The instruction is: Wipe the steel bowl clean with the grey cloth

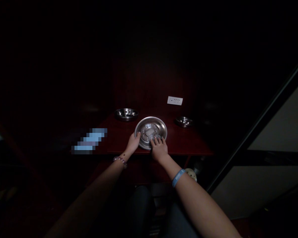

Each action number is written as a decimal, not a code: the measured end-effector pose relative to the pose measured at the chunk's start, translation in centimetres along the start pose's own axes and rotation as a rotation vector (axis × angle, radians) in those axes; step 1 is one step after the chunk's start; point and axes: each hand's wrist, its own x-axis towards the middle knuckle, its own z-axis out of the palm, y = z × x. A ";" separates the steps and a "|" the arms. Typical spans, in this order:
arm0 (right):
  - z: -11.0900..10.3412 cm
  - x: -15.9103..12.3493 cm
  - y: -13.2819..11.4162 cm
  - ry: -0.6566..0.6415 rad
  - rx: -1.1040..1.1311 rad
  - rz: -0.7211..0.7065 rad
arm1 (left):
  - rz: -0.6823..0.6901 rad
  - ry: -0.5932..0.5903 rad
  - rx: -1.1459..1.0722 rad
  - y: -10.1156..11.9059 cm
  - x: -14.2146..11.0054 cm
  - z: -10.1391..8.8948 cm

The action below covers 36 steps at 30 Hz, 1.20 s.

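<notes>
A round stainless steel basin (162,126) is tilted toward me above the front part of the dark red tabletop. My left hand (133,143) is closed on its left rim, thumb on the inner side. My right hand (159,149) reaches over the near right rim, its fingers bent and pressed down inside the basin. Beneath those fingertips shows a small greyish patch that I cannot make out. The basin's floor has a ring of small marks around a pale patch in its middle, perhaps a label or a reflection.
Behind the basin on the dark red tabletop (188,143) stand a shiny metal bowl (126,114) at left and a smaller metal bowl (184,122) at right. A white socket plate (175,100) is on the back panel. A blurred-out bluish rectangle (90,140) lies at left.
</notes>
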 end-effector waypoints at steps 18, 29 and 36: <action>0.0 -0.1 -0.7 -0.045 0.205 -0.217 | 0.019 0.006 0.040 -1.1 0.5 -0.1; -0.1 0.2 0.4 -0.011 -0.082 0.019 | 0.008 -0.035 -0.010 -0.8 0.4 -0.1; 0.3 0.1 0.3 -0.017 0.052 -0.060 | 0.030 -0.031 -0.006 -1.1 0.6 -0.1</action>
